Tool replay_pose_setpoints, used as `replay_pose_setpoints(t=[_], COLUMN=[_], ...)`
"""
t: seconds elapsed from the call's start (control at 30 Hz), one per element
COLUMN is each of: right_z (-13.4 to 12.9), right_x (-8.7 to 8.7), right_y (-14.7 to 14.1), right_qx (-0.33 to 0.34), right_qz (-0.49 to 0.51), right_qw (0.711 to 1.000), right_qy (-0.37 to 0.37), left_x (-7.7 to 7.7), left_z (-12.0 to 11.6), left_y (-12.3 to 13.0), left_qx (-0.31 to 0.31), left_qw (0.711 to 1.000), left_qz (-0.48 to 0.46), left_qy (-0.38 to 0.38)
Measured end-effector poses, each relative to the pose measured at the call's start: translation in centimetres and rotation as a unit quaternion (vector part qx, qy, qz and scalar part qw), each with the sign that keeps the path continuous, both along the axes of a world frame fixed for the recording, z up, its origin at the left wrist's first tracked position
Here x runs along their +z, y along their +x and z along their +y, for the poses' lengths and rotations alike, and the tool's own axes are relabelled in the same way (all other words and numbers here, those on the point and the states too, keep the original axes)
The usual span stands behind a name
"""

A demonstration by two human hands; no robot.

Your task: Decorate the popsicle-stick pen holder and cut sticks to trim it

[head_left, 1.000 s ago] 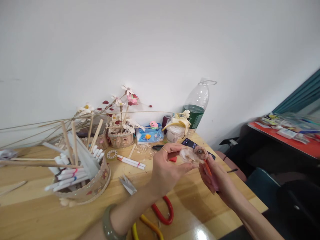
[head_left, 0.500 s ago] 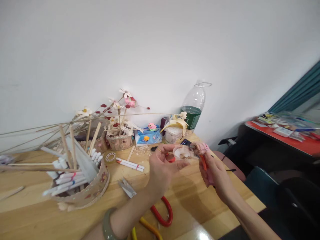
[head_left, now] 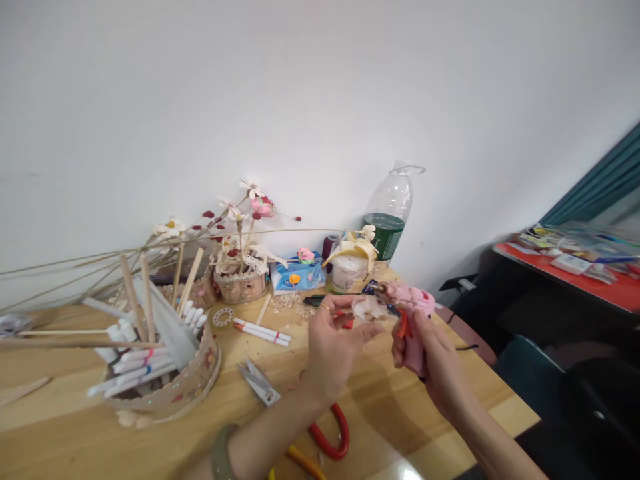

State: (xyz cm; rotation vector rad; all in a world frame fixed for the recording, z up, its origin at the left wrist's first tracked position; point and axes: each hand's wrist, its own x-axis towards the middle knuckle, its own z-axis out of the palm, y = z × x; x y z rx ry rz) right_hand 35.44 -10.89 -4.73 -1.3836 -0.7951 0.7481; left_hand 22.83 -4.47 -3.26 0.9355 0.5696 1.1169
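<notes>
Glue gun [head_left: 411, 300], held near pale piece [head_left: 368, 309], perhaps petals.

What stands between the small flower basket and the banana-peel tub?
In the head view: a blue packet, a pink flower at its top, then a dark purple cylinder.

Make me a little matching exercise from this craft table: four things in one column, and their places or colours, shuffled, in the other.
Things:
1. Pink glue gun
2. Banana peel
3. Scissors
4. Large bottle

Places or colours:
A. Draped over a whitish tub
B. Clear above, green lower down
C. Held in the right hand
D. Partly hidden by the left forearm

Right pairs: 1-C, 2-A, 3-D, 4-B
</notes>
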Motion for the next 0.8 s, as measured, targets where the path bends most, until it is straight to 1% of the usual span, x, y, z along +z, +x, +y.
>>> replay_pose_setpoints(t=[0.13,0.27,0.43,0.67,0.8], right_z=[-0.2,-0.2,-0.3,-0.1,-0.1], right_x=[-0.4,-0.6,-0.7,-1.2,-1.8], right_y=[0.3,0.2,-0.2,-0.6,-0.1], right_qx=[-0.053,-0.049,-0.045,-0.068,-0.087], right_qz=[-0.049,-0.088,-0.135,-0.215,-0.250], right_qw=[0.997,0.994,0.989,0.972,0.961], right_qy=[0.033,0.047,0.049,0.060,0.074], left_x=[0.4,0.6,0.3,0.2,0.2], left_z=[-0.5,-1.0,-1.2,-1.4,-1.7], left_y=[0.0,0.1,0.2,0.2,0.2], left_qx=[-0.026,-0.039,-0.047,-0.048,-0.042], left_qw=[0.998,0.996,0.996,0.995,0.994], left_qz=[-0.027,-0.044,-0.043,-0.066,-0.081], left_qy=[-0.047,-0.062,-0.064,-0.060,-0.057])
